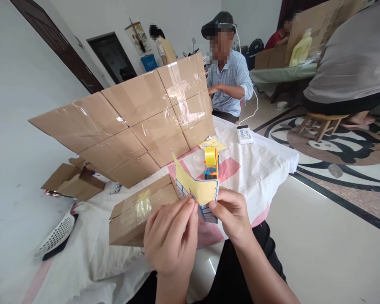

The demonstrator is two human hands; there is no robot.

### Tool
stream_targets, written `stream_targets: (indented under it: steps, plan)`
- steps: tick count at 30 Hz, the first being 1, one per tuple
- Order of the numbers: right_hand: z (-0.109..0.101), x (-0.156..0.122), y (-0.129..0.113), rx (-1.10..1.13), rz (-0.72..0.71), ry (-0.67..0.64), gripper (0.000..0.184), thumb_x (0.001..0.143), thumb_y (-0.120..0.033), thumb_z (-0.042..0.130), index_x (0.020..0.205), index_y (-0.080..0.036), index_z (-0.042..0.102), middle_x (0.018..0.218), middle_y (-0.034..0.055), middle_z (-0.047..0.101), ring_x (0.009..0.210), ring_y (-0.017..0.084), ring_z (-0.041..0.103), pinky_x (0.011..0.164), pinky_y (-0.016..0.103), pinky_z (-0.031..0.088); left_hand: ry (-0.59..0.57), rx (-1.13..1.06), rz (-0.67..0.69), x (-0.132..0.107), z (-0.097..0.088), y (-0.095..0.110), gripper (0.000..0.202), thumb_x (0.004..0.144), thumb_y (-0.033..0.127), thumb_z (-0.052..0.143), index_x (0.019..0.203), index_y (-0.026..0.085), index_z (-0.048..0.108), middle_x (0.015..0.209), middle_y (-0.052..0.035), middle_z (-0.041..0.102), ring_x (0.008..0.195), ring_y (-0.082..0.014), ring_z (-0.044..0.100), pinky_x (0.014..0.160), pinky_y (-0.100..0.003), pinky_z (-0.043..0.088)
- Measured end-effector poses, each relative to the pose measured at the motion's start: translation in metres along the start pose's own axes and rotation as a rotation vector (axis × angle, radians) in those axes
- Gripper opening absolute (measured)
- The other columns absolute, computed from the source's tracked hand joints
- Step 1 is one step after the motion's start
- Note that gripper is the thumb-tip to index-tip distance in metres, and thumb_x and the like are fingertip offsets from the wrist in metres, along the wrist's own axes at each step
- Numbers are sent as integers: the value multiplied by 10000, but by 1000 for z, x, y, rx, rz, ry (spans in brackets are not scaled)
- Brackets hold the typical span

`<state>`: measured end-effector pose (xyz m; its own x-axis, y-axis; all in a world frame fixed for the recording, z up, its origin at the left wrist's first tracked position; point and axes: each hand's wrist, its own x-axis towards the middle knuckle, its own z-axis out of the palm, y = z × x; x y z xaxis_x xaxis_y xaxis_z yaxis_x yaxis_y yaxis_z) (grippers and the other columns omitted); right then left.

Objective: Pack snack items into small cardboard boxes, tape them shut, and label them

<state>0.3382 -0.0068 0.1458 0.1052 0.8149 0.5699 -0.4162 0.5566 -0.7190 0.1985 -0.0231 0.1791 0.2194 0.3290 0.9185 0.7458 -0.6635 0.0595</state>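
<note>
Both hands are closed on a folded piece of yellow paper (202, 191) with blue lines along its edges and a blue-striped pattern on its lower part. My left hand (172, 236) pinches it near the middle fold, fingertips bunched together. At the paper's right edge, my right hand (232, 213) grips it between thumb and fingers. Just beyond the paper is a roll of yellow tape (210, 156) on an orange and blue dispenser, partly hidden. An open cardboard box (126, 230) stands beside my left hand.
A tall cardboard partition (145, 114) crosses the table, which has a white and pink cloth (272, 158). A white power bank (245, 135) with a cable lies near a seated person (229, 80). At left are a small open box (82, 183) and a white perforated slipper (57, 234).
</note>
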Motion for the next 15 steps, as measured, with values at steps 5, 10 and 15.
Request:
stream_targets:
  steps: [5,10,15]
  plan:
    - [0,-2,-7,35,-33,-9,174,968,-277,643,1012,-328,803,953,37,763,867,204,704,784,346,567,40,12,7,-1,-5,9,292,801,9,748,1037,179,727,925,-68,807,799,-193,747,832,-374,558]
    - [0,-2,-14,72,-63,-22,208,969,-245,631,1052,-340,797,910,47,757,877,224,699,769,372,562,79,28,21,-1,-8,14,253,843,67,732,1059,197,731,926,-61,809,799,-199,752,846,-375,570]
    - [-1,-3,-12,95,-55,-10,216,974,-242,626,1069,-345,791,918,40,764,883,225,699,728,352,538,94,22,36,-2,-9,14,262,797,15,754,1001,180,737,903,-56,807,777,-190,746,824,-362,573]
